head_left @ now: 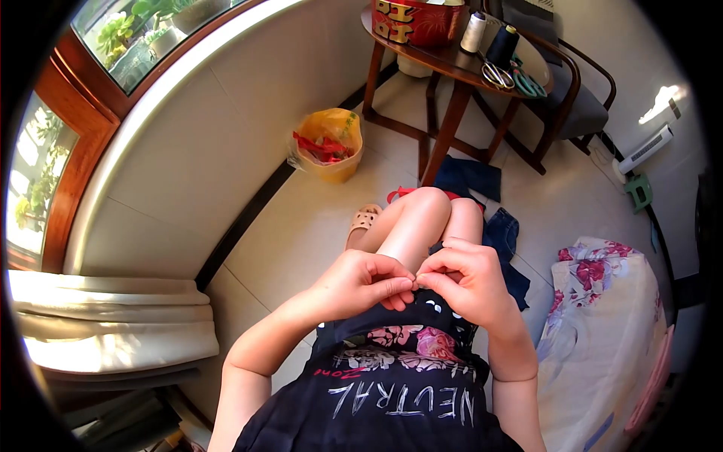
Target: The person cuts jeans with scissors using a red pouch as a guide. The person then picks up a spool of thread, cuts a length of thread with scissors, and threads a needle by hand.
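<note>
My left hand [370,280] and my right hand [463,277] meet above my lap, fingertips pinched together and almost touching. Whatever lies between the fingertips is too small to make out. Beneath them is a black garment [392,377] with pink flowers and white lettering. Dark blue denim [503,233] lies on the floor beside and beyond my knees. On the round wooden table [429,60] stand a white thread spool [473,32] and a dark thread spool [501,47], with silver-coloured scissors [497,76] and teal-handled scissors [529,81] close by.
A yellow bin [343,167] holding red scraps stands on the floor left of the table. A red container [422,24] is on the table. Behind it is a grey cushioned chair [580,113]. Flowered bedding [602,331] is at the right, and a folded cream cloth [120,324] at the left.
</note>
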Demonstrator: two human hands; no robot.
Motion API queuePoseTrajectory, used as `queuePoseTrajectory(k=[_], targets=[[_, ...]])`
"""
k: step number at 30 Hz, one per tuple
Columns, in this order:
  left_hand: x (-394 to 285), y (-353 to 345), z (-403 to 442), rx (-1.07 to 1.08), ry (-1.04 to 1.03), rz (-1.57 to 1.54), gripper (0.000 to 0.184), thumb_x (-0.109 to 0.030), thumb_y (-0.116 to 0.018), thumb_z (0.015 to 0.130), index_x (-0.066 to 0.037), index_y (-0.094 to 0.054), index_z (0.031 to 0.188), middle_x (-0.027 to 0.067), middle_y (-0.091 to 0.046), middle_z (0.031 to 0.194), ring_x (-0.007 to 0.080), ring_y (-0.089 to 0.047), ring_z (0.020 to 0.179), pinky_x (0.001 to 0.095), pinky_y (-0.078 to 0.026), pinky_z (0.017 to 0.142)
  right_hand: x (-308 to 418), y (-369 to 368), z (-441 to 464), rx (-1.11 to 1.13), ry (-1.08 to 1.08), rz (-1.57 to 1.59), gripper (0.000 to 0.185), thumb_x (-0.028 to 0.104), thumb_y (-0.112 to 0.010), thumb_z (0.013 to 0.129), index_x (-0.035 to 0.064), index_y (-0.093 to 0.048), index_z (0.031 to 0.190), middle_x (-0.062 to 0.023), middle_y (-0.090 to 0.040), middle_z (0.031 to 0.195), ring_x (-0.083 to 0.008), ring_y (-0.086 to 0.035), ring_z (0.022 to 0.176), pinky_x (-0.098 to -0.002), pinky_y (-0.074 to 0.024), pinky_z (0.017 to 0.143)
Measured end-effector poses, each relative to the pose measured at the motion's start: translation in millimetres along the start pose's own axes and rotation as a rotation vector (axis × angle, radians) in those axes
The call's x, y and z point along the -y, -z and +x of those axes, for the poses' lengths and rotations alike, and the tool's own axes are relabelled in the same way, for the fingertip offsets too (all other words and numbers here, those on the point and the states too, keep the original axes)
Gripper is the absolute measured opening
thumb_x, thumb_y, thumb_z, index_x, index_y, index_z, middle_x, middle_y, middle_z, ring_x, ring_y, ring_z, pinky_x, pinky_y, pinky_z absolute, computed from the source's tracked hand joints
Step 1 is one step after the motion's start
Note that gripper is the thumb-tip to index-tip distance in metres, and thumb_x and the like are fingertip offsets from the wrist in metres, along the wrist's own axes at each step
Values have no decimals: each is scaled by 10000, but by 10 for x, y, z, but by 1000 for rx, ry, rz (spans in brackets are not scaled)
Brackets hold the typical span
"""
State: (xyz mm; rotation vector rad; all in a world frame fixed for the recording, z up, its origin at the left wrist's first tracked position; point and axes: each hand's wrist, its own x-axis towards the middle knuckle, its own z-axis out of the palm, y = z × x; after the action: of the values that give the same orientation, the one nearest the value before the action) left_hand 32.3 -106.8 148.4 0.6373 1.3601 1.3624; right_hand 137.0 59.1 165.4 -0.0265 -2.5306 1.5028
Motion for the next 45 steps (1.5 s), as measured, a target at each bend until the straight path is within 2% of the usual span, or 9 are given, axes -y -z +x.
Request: queuePoseTrajectory(k=[5, 7, 8, 11, 17, 23, 26, 37, 45], targets=[[239, 15, 95, -70, -306, -223, 111, -68, -573, 815, 10, -629, 871, 32, -567, 825, 87, -518, 735, 206, -436, 656, -261, -196, 8, -89, -137, 493, 41, -12, -627, 729, -26, -604, 760, -50, -562, 711, -82, -535, 642, -198, -420, 562], [380, -74, 177, -259, -410, -290, 95, -37, -587, 791, 7, -639, 857, 28, -529, 848, 94, -489, 768, 203, -413, 652, -222, -338, -33, -151, -3, 279, 53, -18, -629, 716, -27, -597, 757, -63, -558, 678, -111, -538, 606, -220, -421, 548], [358, -94, 186, -361, -495, -12, 96, -31, -594, 782, -1, -642, 860, 26, -529, 820, 107, -482, 775, 212, -401, 656, -175, -357, -64, -165, 48, 151, 64, -21, -632, 702, -22, -599, 757, -74, -550, 665, -134, -539, 587, -234, -417, 530], [428, -74, 194, -451, -592, 332, 89, -27, -616, 760, -7, -641, 843, 39, -536, 803, 128, -485, 765, 226, -400, 651, -96, -326, -70, -282, 189, -80, 83, -29, -633, 673, 5, -601, 741, -94, -514, 639, -196, -526, 540, -277, -405, 484], [297, -72, 128, -376, -489, 607, 80, -31, -621, 745, -6, -622, 821, 62, -550, 811, 150, -519, 772, 246, -420, 677, -244, -310, 22, -308, 193, -45, 61, -32, -615, 695, 6, -586, 732, -81, -509, 650, -174, -515, 531, -262, -402, 478], [345, -88, 131, -353, -453, 472, 83, -43, -633, 736, -20, -636, 816, 79, -543, 916, 173, -511, 866, 261, -408, 754, -446, -422, -37, -184, -173, 666, 41, 33, -578, 794, -7, -581, 783, -12, -578, 737, -58, -532, 642, -187, -427, 581], [338, -80, 139, -371, -515, 554, 88, -69, -656, 719, -26, -642, 795, 83, -544, 952, 181, -506, 887, 284, -402, 778, -435, -413, -49, -137, -196, 756, 58, 47, -567, 810, -10, -581, 810, -8, -587, 754, -46, -535, 678, -170, -427, 622], [303, -98, 169, -499, -630, 669, 160, -67, -723, 611, -46, -565, 616, 52, -628, 842, 219, -552, 816, 327, -419, 744, -439, -447, -83, -147, -193, 779, 49, 49, -585, 800, 3, -593, 816, 17, -578, 744, -33, -519, 686, -167, -412, 613], [284, -138, 172, -567, -730, 726, 220, -53, -739, 580, -64, -520, 594, 29, -623, 813, 211, -538, 773, 317, -414, 720, -477, -453, -86, -151, -178, 741, 51, 53, -587, 796, 4, -588, 785, 25, -566, 725, -25, -500, 661, -164, -396, 588]])
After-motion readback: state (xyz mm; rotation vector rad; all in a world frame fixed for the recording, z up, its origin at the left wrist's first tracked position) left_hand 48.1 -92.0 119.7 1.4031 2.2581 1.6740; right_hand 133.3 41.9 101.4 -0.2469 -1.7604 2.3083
